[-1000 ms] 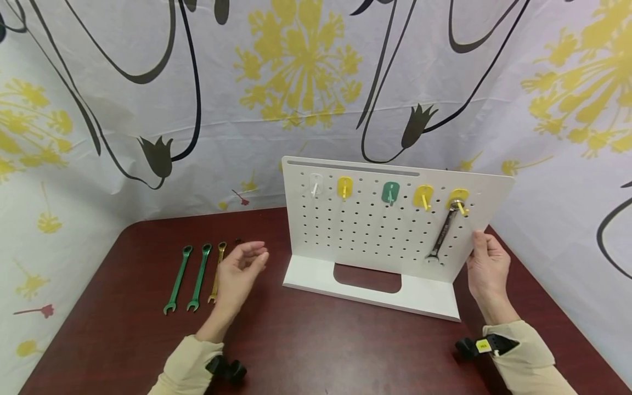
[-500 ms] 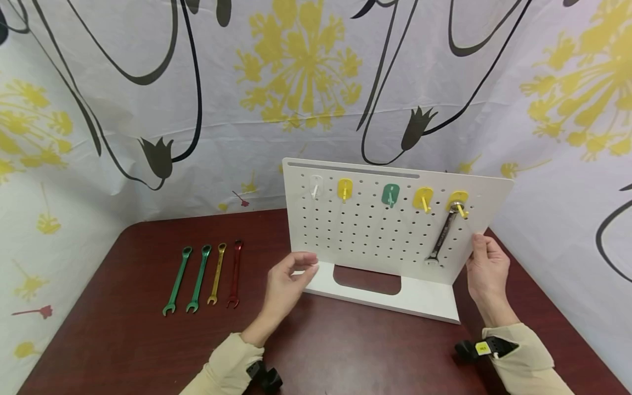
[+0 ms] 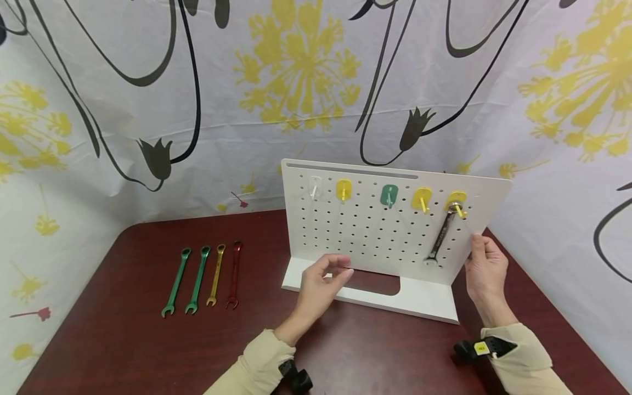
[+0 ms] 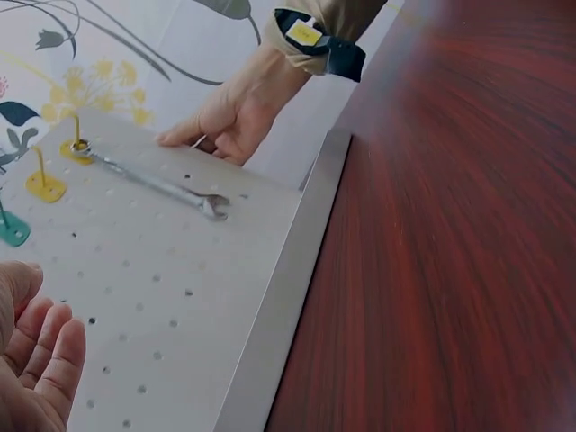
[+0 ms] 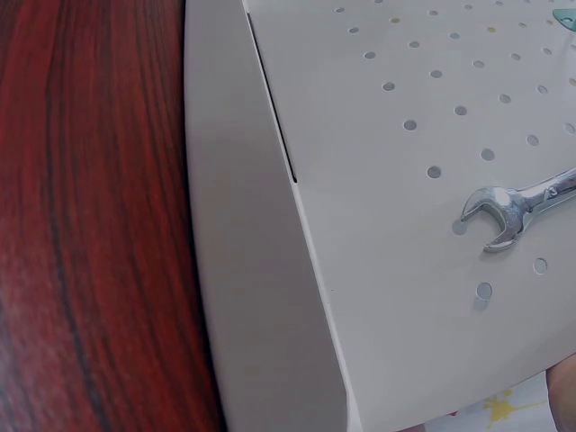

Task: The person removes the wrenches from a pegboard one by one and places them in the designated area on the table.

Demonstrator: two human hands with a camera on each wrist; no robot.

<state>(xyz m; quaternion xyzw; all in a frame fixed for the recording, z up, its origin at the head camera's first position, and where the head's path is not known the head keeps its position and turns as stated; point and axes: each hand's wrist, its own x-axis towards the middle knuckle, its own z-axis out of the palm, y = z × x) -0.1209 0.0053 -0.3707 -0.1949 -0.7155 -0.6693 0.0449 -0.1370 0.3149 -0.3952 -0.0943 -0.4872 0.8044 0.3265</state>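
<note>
A white pegboard (image 3: 355, 230) stands upright on its base, with several hooks near the top. From the rightmost yellow hook (image 3: 455, 198) hangs a silver combination wrench (image 3: 441, 236), its open end down. My right hand (image 3: 486, 271) grips the board's right edge, thumb on the front face; the left wrist view shows that same silver wrench (image 4: 153, 180) beside the thumb. In front of the board's lower part is my left hand (image 3: 321, 285), fingers loosely bent and holding nothing. Whether it touches the board I cannot tell.
Two green wrenches (image 3: 198, 280), a yellow wrench (image 3: 215, 277) and a red wrench (image 3: 234, 277) lie in a row on the dark red table (image 3: 123, 340) at the left. Behind the table hangs a patterned cloth (image 3: 222, 109).
My left hand has moved right, from beside the wrenches on the table to the front of the pegboard. My right hand has kept its hold on the board's edge.
</note>
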